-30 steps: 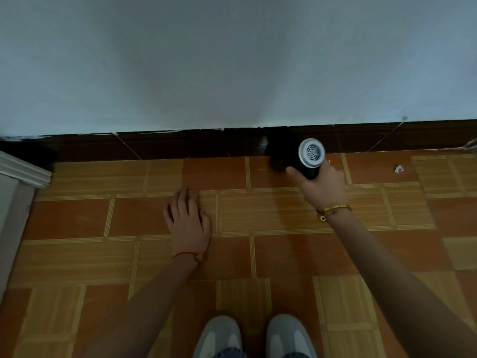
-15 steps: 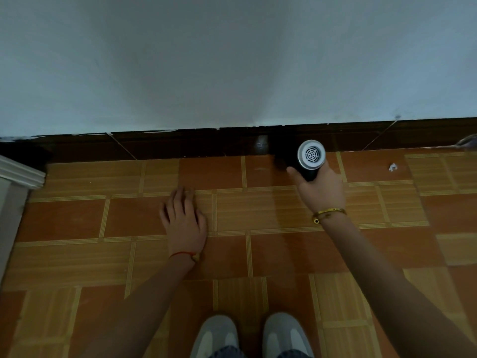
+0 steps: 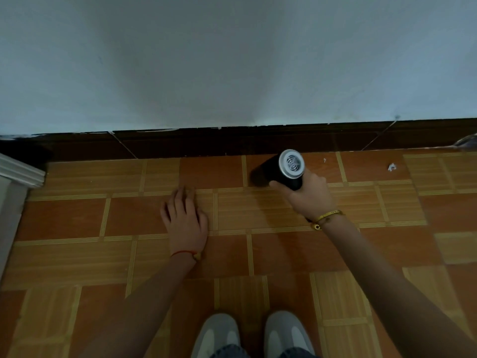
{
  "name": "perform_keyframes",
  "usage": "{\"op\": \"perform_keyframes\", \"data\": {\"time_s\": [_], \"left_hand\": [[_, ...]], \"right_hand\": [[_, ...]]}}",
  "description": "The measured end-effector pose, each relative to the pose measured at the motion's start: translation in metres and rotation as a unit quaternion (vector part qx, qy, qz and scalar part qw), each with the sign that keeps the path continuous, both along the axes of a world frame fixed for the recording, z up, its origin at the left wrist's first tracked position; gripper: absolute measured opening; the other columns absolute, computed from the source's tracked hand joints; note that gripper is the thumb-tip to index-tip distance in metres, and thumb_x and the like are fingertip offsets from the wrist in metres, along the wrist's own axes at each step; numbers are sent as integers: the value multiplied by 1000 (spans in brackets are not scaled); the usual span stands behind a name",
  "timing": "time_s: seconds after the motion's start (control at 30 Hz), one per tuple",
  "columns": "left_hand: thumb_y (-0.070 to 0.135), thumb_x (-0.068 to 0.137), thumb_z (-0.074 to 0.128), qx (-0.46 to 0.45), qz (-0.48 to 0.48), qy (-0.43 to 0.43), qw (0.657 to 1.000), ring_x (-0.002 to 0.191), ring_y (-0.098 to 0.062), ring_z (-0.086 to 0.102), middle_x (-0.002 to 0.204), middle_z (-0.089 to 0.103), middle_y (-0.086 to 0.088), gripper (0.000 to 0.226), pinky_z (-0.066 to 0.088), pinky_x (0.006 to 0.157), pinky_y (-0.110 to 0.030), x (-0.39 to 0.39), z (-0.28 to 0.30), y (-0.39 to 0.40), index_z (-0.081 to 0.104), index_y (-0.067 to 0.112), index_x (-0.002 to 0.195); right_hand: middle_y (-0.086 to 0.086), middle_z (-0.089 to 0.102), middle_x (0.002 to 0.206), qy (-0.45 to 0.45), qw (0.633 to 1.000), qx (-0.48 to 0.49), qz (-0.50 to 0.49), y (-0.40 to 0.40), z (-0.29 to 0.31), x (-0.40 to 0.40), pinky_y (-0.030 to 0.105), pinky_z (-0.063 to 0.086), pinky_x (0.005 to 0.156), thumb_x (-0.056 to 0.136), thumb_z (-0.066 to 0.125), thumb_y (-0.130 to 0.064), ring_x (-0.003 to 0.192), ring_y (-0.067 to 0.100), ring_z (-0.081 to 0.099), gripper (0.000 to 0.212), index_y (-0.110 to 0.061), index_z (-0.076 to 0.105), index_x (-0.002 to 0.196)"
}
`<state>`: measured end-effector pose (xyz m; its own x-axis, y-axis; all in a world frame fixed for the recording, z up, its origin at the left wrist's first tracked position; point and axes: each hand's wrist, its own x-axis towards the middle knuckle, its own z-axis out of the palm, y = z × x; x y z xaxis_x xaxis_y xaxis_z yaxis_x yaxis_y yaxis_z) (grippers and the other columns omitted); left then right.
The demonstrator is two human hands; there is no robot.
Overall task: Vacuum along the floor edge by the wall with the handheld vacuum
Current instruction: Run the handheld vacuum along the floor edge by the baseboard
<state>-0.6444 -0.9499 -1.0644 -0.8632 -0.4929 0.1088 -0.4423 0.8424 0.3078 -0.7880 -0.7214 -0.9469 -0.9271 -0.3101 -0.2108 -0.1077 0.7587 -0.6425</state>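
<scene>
Orange and tan tiles are covering the floor (image 3: 284, 254) where a person is crouching beside a pale wall (image 3: 232, 60), seen from a camera worn on the head. The right hand (image 3: 308, 195) is gripping a black handheld vacuum (image 3: 282, 170), its fingers wrapped closed around the barrel and the thumb pressing along the near side. The vacuum is lying nearly level just above the tiles, close to the dark skirting board (image 3: 206, 143) at the foot of the wall; its grey vented rear cap is facing the camera and its front end is pointing left, lost in shadow, so whether the nozzle is touching the floor cannot be told. The left hand (image 3: 185, 218) is resting palm down on the tiles, fingers extended and lying close together, holding nothing and sitting well apart from the vacuum. A yellow bracelet (image 3: 326, 218) is circling the right wrist and a red string (image 3: 184, 253) the left. Two small white scraps (image 3: 391, 167) are lying on the tiles to the right of the vacuum, near the skirting. The toes of two grey shoes (image 3: 215, 334) are showing at the bottom edge, and a white moulded frame (image 3: 20, 171) is jutting in from the left.
</scene>
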Motion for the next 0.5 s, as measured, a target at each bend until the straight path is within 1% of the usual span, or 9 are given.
{"op": "perform_keyframes", "data": {"time_s": [0.07,0.1,0.13,0.17,0.23,0.3,0.37,0.43,0.5], "left_hand": [[30,93,35,-1,-1,-3,1000,139,-31,33,149,39,-12,54,19,118,-57,0,-1,0,41,14,144],[31,93,35,-1,-2,-4,1000,140,-31,33,150,39,-12,54,18,118,-57,0,-1,0,40,14,144],[31,93,35,-1,-2,-4,1000,140,-31,32,150,39,-12,54,18,118,-57,0,-1,0,40,14,143],[31,93,35,0,-3,-5,1000,140,-30,32,150,39,-12,54,18,118,-57,0,-1,-1,40,14,143],[31,93,34,3,-3,-8,1000,141,-31,32,151,39,-13,54,19,118,-57,0,0,0,41,13,143],[30,92,33,4,-1,-11,1000,141,-32,32,151,39,-14,55,19,117,-58,-1,3,1,41,11,143],[27,91,34,11,-6,-13,1000,142,-33,31,150,39,-14,55,17,118,-59,-1,6,2,41,11,142],[20,89,42,16,-34,-14,999,141,-34,31,148,41,-14,55,16,118,-60,-3,10,3,40,12,143],[15,87,49,19,-66,-8,998,138,-33,34,145,43,-13,57,17,118,-60,-8,15,10,41,13,143]], "right_hand": [[-17,54,65,-51,996,-10,69,-3,3,6,11,40,53,80,70,-48,51,-3,53,29,-28,54,94],[-18,52,61,-68,993,-9,94,-5,4,8,7,37,47,80,70,-47,46,-4,52,27,-30,52,91],[-19,50,60,-72,992,-7,106,-7,4,10,8,36,44,80,69,-48,44,-4,51,29,-29,52,93],[-19,49,60,-63,992,-4,105,-9,4,11,8,35,46,80,69,-49,45,-5,49,32,-27,53,98],[-19,53,66,-17,998,-3,65,-10,3,12,10,36,54,80,69,-50,57,-3,51,41,-21,57,106],[-10,64,83,27,1000,3,11,-9,2,12,16,41,66,80,69,-50,78,9,61,51,-16,57,116],[-2,69,100,46,999,9,-3,-8,-1,13,21,43,73,79,69,-52,94,16,63,59,-16,55,124],[0,69,105,31,999,13,28,-9,-1,15,22,43,75,79,68,-53,98,17,63,61,-17,54,127],[0,69,106,3,998,13,65,-11,0,17,22,43,75,79,68,-53,98,18,64,59,-19,54,125]]}}
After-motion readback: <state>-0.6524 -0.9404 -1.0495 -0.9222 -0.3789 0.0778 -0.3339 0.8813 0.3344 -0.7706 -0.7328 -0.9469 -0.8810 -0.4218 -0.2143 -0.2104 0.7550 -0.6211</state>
